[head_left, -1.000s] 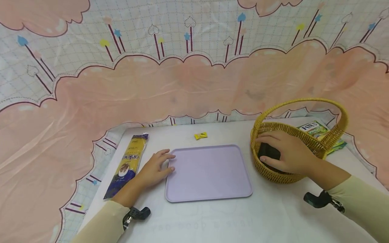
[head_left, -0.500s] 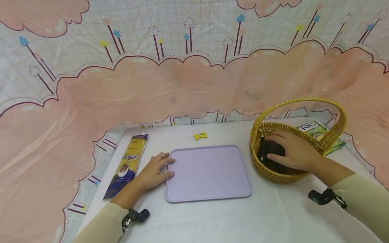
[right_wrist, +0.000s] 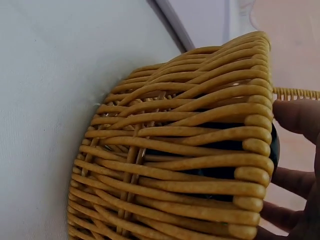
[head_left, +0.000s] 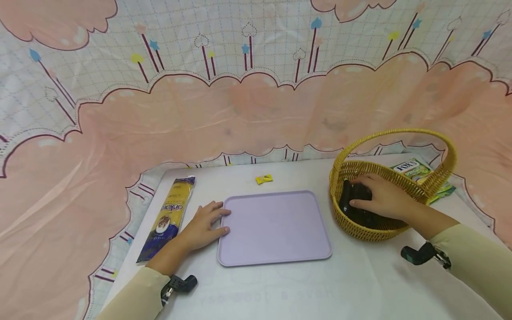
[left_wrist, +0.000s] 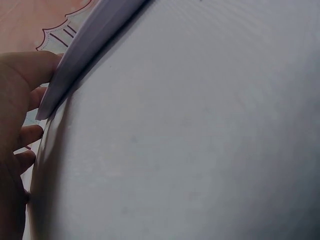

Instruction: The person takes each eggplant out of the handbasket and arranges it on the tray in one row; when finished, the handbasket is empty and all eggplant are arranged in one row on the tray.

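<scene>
In the head view my right hand [head_left: 384, 198] is down inside the yellow wicker basket [head_left: 354, 231]. Its thumb and fingers are around a dark, blocky object [head_left: 362, 192]. A shiny black, elongated thing [head_left: 345, 198] lies just left of it against the basket wall. The right wrist view shows the basket's weave [right_wrist: 185, 150] and my fingers over its rim, with black glimpsed between the strands. My left hand [head_left: 205, 226] rests with relaxed fingers at the left edge of the lilac tray [head_left: 276, 229]; the left wrist view shows the thumb at the tray's rim [left_wrist: 95, 45].
A blue and yellow packet [head_left: 168, 218] lies left of the left hand. Behind the tray is a small yellow wrapped candy [head_left: 264, 179]. A green FOX'S bag [head_left: 414, 171] lies behind the basket, partly hidden. The basket's tall handle [head_left: 400, 131] arches above the right hand.
My right hand has shifted slightly right within the basket together with the dark blocky object, uncovering the shiny black thing at its left. The left hand stays at the tray edge.
</scene>
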The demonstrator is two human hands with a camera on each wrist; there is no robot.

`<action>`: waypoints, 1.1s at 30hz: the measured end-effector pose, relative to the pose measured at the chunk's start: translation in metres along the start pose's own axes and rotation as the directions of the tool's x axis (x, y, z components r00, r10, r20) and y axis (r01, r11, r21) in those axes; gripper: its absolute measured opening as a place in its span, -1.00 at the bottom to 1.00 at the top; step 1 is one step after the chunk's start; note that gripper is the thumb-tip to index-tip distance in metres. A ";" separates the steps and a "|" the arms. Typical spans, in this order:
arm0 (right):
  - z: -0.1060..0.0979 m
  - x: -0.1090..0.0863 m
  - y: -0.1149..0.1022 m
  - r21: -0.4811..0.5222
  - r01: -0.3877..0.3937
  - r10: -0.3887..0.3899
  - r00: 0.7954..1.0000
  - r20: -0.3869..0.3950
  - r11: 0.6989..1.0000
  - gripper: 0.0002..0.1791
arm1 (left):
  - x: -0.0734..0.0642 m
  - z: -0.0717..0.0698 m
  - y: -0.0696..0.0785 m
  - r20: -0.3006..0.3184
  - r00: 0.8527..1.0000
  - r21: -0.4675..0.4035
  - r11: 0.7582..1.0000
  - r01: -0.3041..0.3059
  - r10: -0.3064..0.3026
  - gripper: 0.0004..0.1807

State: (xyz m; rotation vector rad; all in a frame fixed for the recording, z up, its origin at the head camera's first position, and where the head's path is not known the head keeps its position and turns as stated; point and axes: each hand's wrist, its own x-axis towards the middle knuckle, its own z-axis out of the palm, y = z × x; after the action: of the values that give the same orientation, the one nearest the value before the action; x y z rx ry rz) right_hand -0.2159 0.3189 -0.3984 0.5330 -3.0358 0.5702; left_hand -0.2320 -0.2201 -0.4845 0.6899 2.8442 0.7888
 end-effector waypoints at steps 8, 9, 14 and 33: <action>0.000 0.003 0.007 0.148 -0.084 0.070 0.993 0.092 0.986 -0.14 | 0.000 -0.001 0.001 0.001 1.000 0.001 1.000 0.008 -0.008 -0.42; -0.001 0.004 0.007 0.171 -0.101 0.084 0.991 0.108 0.980 -0.12 | 0.000 -0.001 0.001 0.002 1.000 0.001 1.000 0.008 -0.008 -0.42; -0.005 0.005 0.007 0.288 -0.222 0.161 0.962 0.219 0.932 -0.04 | 0.000 0.000 0.000 0.014 1.000 0.001 1.000 0.020 -0.020 -0.41; -0.012 0.001 0.004 0.490 -0.318 0.157 0.927 0.340 0.812 -0.06 | -0.001 -0.001 0.000 0.014 1.000 0.017 1.000 0.004 -0.005 -0.33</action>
State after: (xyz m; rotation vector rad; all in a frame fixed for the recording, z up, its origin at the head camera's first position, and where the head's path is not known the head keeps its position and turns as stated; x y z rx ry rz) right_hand -0.2191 0.3267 -0.3884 0.2355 -3.2071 1.5195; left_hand -0.2318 -0.2212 -0.4834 0.6883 2.8419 0.7569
